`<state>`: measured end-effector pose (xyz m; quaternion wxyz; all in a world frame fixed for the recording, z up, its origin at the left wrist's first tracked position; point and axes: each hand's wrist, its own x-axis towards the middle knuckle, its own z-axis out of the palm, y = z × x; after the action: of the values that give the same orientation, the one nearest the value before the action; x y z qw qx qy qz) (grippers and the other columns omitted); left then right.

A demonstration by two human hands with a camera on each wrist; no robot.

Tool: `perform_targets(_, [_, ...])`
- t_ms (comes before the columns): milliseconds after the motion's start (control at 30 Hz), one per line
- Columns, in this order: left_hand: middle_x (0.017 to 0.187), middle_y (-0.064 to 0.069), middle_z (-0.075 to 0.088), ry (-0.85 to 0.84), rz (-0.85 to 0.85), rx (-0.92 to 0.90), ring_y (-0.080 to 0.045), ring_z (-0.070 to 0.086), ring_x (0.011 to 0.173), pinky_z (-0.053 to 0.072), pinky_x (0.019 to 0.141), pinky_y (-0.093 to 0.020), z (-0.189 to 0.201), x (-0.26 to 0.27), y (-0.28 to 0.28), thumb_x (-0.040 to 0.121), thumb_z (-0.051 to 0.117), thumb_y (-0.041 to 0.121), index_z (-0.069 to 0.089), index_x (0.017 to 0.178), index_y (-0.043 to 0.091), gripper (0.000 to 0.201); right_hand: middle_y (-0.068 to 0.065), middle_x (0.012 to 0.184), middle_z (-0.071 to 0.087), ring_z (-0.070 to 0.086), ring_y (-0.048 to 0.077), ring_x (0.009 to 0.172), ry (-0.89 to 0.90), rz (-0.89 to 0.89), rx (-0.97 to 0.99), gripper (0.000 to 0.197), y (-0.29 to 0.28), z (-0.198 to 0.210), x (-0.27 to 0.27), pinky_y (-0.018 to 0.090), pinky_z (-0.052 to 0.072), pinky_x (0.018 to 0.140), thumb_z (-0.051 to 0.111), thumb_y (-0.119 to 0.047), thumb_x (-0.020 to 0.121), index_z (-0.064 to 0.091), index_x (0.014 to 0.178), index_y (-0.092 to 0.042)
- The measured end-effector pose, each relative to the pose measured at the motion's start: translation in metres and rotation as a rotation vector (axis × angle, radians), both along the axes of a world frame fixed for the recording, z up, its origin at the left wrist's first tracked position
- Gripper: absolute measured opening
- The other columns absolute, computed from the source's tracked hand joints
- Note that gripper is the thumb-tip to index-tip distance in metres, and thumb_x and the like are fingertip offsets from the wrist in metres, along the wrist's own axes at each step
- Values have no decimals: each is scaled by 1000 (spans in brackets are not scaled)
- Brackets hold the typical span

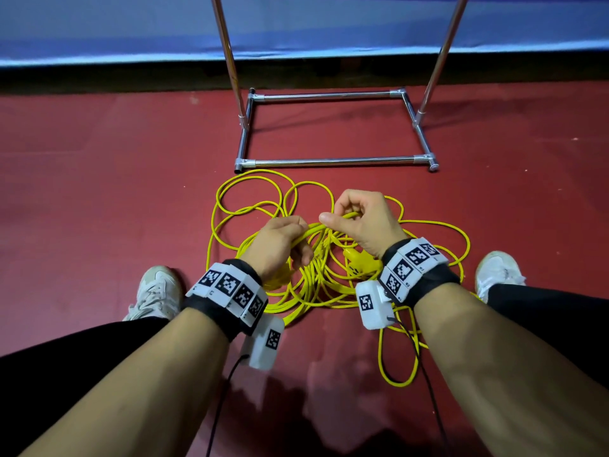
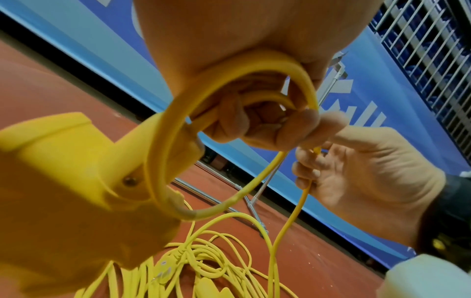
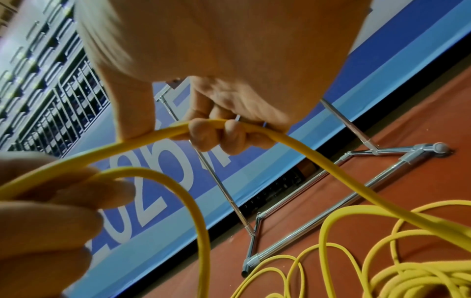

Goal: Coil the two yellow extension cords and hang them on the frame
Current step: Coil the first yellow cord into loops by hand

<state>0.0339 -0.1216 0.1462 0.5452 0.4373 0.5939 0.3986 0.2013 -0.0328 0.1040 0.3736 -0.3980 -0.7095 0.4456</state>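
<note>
Your left hand (image 1: 280, 245) is wrapped around a few gathered turns of yellow cord (image 2: 229, 125), fingers (image 2: 229, 121) curled right round the bundle, with the chunky yellow socket block (image 2: 63, 171) dangling just below your palm. Your right hand (image 1: 362, 219) sits just beside it, thumb and fingers (image 3: 216, 131) pinching a single strand (image 3: 293, 145) and feeding it toward the left.

Most of both extension cords (image 1: 296, 258) lies loose on the red floor (image 1: 99, 192) between your shoes (image 1: 158, 291), a tangle of overlapping loops reaching up to the near bar of the chrome frame (image 1: 329, 161). Which strand belongs to which cord cannot be told from here.

This cord looks soft and springy: it bends easily, but it will likely want to kink back and twist as you lay each turn. It looks smooth enough to slide through a light pinch, so let it run through the right fingers and clamp only in the left. The plug and socket ends look like the heaviest parts, so keep that block tucked near your left grip or it will probably swing and drag turns loose. Watch for crossings in the pile snagging as you pull.
</note>
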Motion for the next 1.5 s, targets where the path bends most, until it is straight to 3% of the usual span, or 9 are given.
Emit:
perform_targets(167, [41,-3,48,72,-67,11,-9,36,33,30,38,-17,1,-1,0,105,31,4,45,73,5,35,-15,53,51,41,3,52,-43,-21,19,34,2,1,0,22,35,54,85,-35,77,59,68,-15])
perform_targets(333, [52,-7,57,206,-156,30,-24,39,50,32,51,-35,-8,-5,0,102,41,18,50,69,8,35,-16,55,50,41,2,50,-81,-19,15,34,1,-2,0,18,33,53,86,-40,73,61,70,-18])
perform_targets(467, [58,-4,62,335,-162,42,-10,43,39,29,49,-31,-8,-5,1,101,42,20,51,71,10,33,-6,62,60,50,5,52,-160,14,69,37,-4,5,-6,22,40,57,79,-53,69,60,71,-21])
perform_targets(667, [44,12,48,321,-42,113,-5,38,41,31,54,-30,-12,-5,5,104,45,32,53,72,21,35,-10,63,57,47,1,55,-115,17,80,25,-4,12,-10,19,39,58,79,-37,81,62,73,-21])
perform_targets(900, [43,12,41,127,230,214,-2,30,37,25,39,-16,-5,-7,14,108,37,16,54,75,13,37,-2,72,69,63,24,76,-21,-90,-124,41,2,-33,7,47,50,83,44,-58,91,67,81,-26])
perform_targets(1067, [45,1,40,-43,143,139,-4,31,33,25,33,-14,5,5,8,107,35,7,48,76,6,34,-10,54,47,44,13,58,-6,-233,-130,45,8,-35,15,35,37,65,45,-56,89,67,65,-25])
perform_targets(1200, [44,-7,54,7,9,93,-15,47,33,30,36,-18,6,2,11,105,29,3,46,79,4,31,-5,53,41,40,13,57,3,-237,-7,37,13,-15,21,40,39,61,55,-45,90,66,58,-30])
perform_targets(1300, [49,-8,60,43,-16,66,-20,56,37,32,37,-19,10,2,13,104,28,5,48,82,5,30,-10,54,43,36,5,55,-43,-172,121,31,14,7,18,29,33,57,60,-35,90,61,60,-26])
perform_targets(1500, [42,-1,42,-2,62,176,-15,34,30,25,36,-17,30,12,21,108,34,16,48,76,8,36,8,56,52,38,5,54,-39,-176,210,32,22,39,12,24,33,55,61,-35,90,68,71,-10])
